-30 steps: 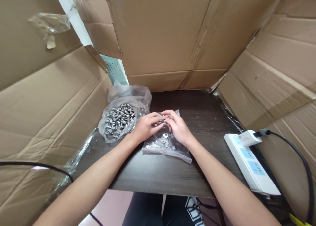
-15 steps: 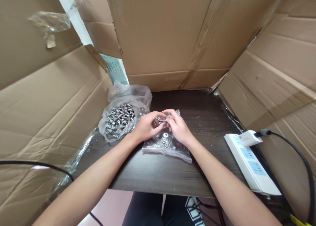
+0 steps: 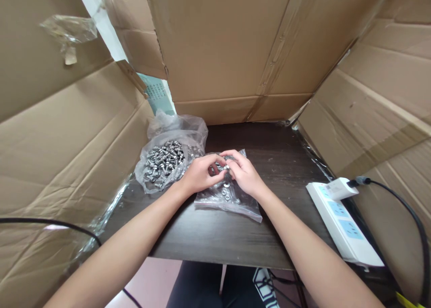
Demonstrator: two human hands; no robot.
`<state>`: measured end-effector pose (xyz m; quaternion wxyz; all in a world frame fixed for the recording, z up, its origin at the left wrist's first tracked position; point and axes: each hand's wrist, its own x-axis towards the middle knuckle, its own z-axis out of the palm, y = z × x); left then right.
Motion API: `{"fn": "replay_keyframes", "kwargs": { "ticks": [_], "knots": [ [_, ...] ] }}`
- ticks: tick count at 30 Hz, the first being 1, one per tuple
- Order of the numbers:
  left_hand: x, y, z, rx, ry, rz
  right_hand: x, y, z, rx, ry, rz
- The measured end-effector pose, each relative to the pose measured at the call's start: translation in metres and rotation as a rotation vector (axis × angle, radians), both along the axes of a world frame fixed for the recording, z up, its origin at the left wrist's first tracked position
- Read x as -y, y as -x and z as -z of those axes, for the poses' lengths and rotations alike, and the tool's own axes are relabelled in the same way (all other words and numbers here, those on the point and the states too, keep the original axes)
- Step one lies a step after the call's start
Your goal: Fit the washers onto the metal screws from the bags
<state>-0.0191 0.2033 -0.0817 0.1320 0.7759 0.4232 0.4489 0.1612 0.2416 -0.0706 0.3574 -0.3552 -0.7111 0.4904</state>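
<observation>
Both hands meet right over the flat clear bag (image 3: 226,199) of washers, which lies on the dark tabletop (image 3: 215,236) about in the middle. The left hand (image 3: 198,175) has its fingers curled in, thumb and fingertips pinched around a small metal piece (image 3: 225,167), probably a screw, too small to tell for sure. The right hand (image 3: 244,173) is curled the same way, its fingertips touching that same piece from the other side, so both grips are nearly closed on it. It sits just above the far end of the flat bag. Left of the flat bag, almost touching it, there's a bigger crumpled bag of screws (image 3: 164,162), open on top. Well to the right of the flat bag, a white power strip (image 3: 343,222) lies at the tabletop edge with a charger (image 3: 340,187) plugged in. Cardboard walls (image 3: 232,52) stand all around.
</observation>
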Motion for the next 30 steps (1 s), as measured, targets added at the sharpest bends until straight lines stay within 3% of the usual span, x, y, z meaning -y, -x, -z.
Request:
{"fn": "replay_keyframes", "kwargs": {
  "ticks": [7,16,30],
  "knots": [
    [-0.0011,0.0008,0.0002,0.005,-0.031,-0.033,0.0015,0.0011,-0.0003,-0.017,0.001,-0.058],
    [0.0013,-0.0004,-0.0010,-0.012,-0.014,-0.085,0.0032,0.0015,-0.0004,0.026,-0.006,0.001],
    [0.0017,-0.0006,-0.0013,0.029,0.030,-0.034,0.0027,0.0028,0.0027,-0.018,-0.053,-0.024]
  ]
}}
